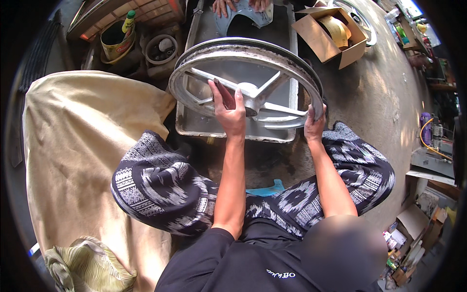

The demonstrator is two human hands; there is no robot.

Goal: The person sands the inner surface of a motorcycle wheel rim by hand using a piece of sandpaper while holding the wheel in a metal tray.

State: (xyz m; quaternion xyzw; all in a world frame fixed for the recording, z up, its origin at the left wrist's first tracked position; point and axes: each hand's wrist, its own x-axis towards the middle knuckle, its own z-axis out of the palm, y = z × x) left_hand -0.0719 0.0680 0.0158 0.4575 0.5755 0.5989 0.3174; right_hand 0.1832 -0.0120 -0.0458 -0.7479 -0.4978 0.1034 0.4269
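Note:
A silver spoked motorcycle wheel (pixel 249 90) is held tilted over a shallow grey tray (pixel 233 137). My right hand (pixel 315 125) is closed around the right side of its rim. In front of the hub, my left hand (pixel 230 117) pinches a folded reddish-brown sheet, which looks like sandpaper (pixel 224 95), between thumb and fingers. Whether the sheet touches the wheel, I cannot tell. At the far end of the tray, another person's hands (pixel 225 7) rest on a pale grey curved panel (pixel 243 18).
Far left stand a bucket (pixel 116 46) with a green bottle and a round tub (pixel 161 48). An open cardboard box (pixel 331 36) sits far right. Beige cloth (pixel 92 131) covers something at left. A light blue piece (pixel 266 190) lies near my lap; cluttered shelves (pixel 435 160) line the right.

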